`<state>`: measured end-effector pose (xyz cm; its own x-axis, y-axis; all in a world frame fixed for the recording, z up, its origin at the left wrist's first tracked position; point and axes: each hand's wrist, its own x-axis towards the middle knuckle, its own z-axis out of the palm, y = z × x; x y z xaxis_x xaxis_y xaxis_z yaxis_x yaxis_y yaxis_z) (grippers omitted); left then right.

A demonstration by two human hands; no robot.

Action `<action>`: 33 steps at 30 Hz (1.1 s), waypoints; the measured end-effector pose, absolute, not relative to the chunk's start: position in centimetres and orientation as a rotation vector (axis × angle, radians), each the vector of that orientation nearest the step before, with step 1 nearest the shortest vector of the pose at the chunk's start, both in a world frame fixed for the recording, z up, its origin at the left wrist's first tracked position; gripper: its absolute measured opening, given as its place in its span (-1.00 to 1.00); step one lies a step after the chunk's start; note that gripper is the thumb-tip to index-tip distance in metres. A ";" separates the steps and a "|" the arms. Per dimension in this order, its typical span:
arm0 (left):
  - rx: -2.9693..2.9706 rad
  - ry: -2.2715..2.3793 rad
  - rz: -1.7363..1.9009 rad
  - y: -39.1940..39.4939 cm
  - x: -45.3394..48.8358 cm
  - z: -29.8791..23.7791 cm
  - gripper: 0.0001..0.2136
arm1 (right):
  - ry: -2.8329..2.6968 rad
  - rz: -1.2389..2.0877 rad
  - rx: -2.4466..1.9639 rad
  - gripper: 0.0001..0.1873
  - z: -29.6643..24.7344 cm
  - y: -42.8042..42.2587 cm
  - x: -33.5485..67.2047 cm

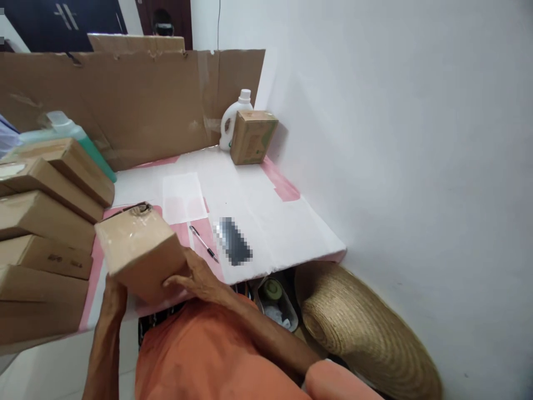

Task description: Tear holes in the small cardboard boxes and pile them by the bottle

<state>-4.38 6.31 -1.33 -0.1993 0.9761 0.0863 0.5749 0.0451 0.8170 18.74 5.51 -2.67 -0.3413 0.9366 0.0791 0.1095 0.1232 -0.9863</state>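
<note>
I hold a small brown cardboard box (pixel 139 250) tilted above the near edge of the white table (pixel 258 211). My right hand (pixel 200 280) presses flat against the box's lower right side with the fingers curled round it. My left hand (pixel 113 289) supports the box from underneath on the left; its fingers are mostly hidden behind the box. A black pen (pixel 204 243) lies on the table just right of the box, beside a blurred dark object (pixel 234 241).
A stack of flat cardboard boxes (pixel 45 222) fills the left, with a green bottle (pixel 79 139) behind it. At the back stand a white jug (pixel 233 119), a small carton (pixel 252 136) and a cardboard screen (pixel 137 100). A straw hat (pixel 362 328) lies below the table by the wall.
</note>
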 end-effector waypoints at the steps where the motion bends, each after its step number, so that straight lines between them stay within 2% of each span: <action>1: 1.537 1.833 1.031 5.8 -4.6 -0.8 -0.36 | -1.558 1.337 -1.047 -0.17 -1.7 5.5 19.2; 6: 1.446 1.865 0.986 2.7 -5.5 2.4 -0.19 | -1.375 1.430 -1.039 0.05 2.6 5.2 20.6; 14: 1.189 1.806 0.927 -1.5 -7.7 2.9 -0.19 | -1.524 1.553 -1.140 0.00 1.4 5.2 20.9; 18: 1.088 1.707 1.093 -2.2 -7.4 4.5 -0.18 | -1.384 1.648 -1.076 -0.04 2.1 5.6 21.1; 21: 1.014 1.567 1.308 -1.3 -6.5 5.5 -0.16 | -1.316 1.774 -0.916 -0.12 3.1 6.8 20.9; 28: 0.729 1.418 1.450 3.8 -4.8 3.9 0.05 | -1.264 1.941 -0.781 -0.03 2.0 11.6 20.6; 30: 0.770 1.462 1.494 4.8 -4.5 3.4 0.03 | -1.290 1.915 -0.771 -0.07 1.4 12.9 20.3; 33: 0.932 1.580 1.482 6.4 -4.8 2.3 -0.16 | -1.375 1.785 -0.904 -0.10 1.0 14.5 19.8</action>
<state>-4.75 6.44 2.31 -0.4414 0.8960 -0.0487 0.0089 0.0586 0.9982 19.76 14.55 0.96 -0.5125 0.8516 -0.1101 -0.1108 -0.1927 -0.9750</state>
